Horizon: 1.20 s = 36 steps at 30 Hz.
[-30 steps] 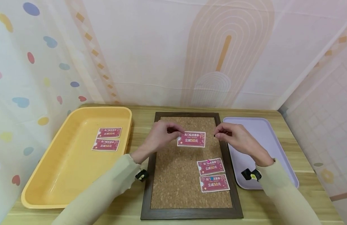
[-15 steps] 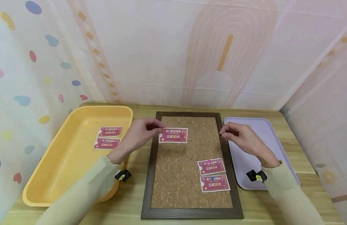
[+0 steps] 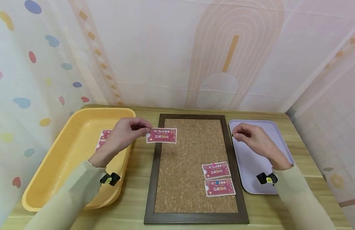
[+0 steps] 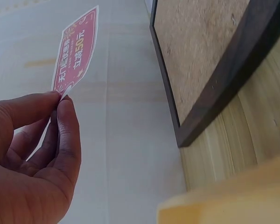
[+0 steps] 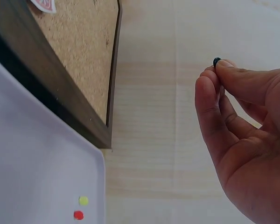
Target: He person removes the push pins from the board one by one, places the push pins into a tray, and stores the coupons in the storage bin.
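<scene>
My left hand (image 3: 121, 135) pinches a pink coupon (image 3: 163, 136) by its left end, between thumb and fingers. The coupon is held up over the left frame edge of a cork board (image 3: 189, 179). In my right hand (image 3: 253, 139), thumb and fingertips pinch a small black thumbtack (image 5: 216, 61), above the lilac tray (image 3: 256, 175). Two coupons sit one above the other at the board's lower right. A pink tack (image 3: 214, 165) shows on the upper coupon (image 3: 216, 171), a blue tack (image 3: 217, 182) on the lower coupon (image 3: 220, 189).
A deep yellow tray (image 3: 71, 179) stands on the left, with two coupons in it, partly hidden behind my left hand. In the right wrist view a yellow tack (image 5: 83, 200) and a red tack (image 5: 78, 215) lie in the lilac tray. A patterned curtain (image 3: 154, 57) hangs behind the table.
My left hand has carried the coupon left, from over the middle of the board to its left edge. My right hand has shifted slightly right, still pinching the black thumbtack.
</scene>
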### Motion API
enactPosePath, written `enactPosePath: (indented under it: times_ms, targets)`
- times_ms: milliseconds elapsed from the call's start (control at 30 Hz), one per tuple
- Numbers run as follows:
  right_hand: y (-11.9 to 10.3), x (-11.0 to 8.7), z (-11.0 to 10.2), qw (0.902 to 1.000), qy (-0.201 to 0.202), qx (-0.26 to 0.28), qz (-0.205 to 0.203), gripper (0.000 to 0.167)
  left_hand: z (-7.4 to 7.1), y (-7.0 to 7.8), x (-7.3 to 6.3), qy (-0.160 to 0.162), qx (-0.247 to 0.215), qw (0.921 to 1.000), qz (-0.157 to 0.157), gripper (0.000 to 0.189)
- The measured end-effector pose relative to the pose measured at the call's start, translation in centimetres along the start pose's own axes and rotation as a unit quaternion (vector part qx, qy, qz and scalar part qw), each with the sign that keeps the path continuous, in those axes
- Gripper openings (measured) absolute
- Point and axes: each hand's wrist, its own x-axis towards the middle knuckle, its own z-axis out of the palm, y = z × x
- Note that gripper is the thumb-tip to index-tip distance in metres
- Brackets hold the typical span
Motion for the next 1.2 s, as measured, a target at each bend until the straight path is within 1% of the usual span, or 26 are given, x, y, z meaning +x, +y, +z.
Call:
enactPosePath:
  times_ms: [167,267,433,567,700,833,933,1067,1200]
  targets:
    - [0.6,-0.1,-0.3,1.0,0.004,-0.003,0.005,0.004,-1.2,-0.7,-0.4,-0.001,0.002,1.0,-0.003,0.017]
    - [1.1,-0.1,-0.4,0.9999,0.006,-0.006,0.006,0.004,-2.0,-1.2,-0.7,-0.004,0.0,0.9999,-0.011,0.017]
    - [1.7,-0.1,-0.7,0.9998,0.013,-0.007,0.012,0.004,-3.4,-2.2,-1.2,-0.017,-0.026,0.9993,-0.023,0.022]
    - [2.1,-0.2,-1.0,0.9998,0.013,0.001,0.018,0.005,-4.5,-3.1,-1.7,-0.022,-0.039,0.9987,-0.024,0.023]
    - [2.7,-0.3,-1.2,0.9996,0.015,0.002,0.023,0.005,-5.3,-4.2,-2.0,-0.023,-0.034,0.9988,-0.026,0.022]
    - [3.3,-0.3,-1.3,0.9996,0.017,0.003,0.021,0.005,-6.2,-5.0,-2.4,-0.018,-0.019,0.9989,-0.038,0.023]
    - [3.6,-0.3,-1.5,0.9997,0.015,0.003,0.02,0.005,-6.8,-5.8,-2.7,-0.014,-0.02,0.9987,-0.044,0.023]
    - [3.9,-0.4,-1.7,0.9996,0.016,0.001,0.023,0.006,-7.7,-7.0,-3.1,-0.011,-0.034,0.9985,-0.041,0.023]
    - [4.3,-0.6,-1.9,0.9995,0.016,0.002,0.027,0.006,-8.7,-8.2,-3.6,-0.012,-0.035,0.9981,-0.049,0.025]
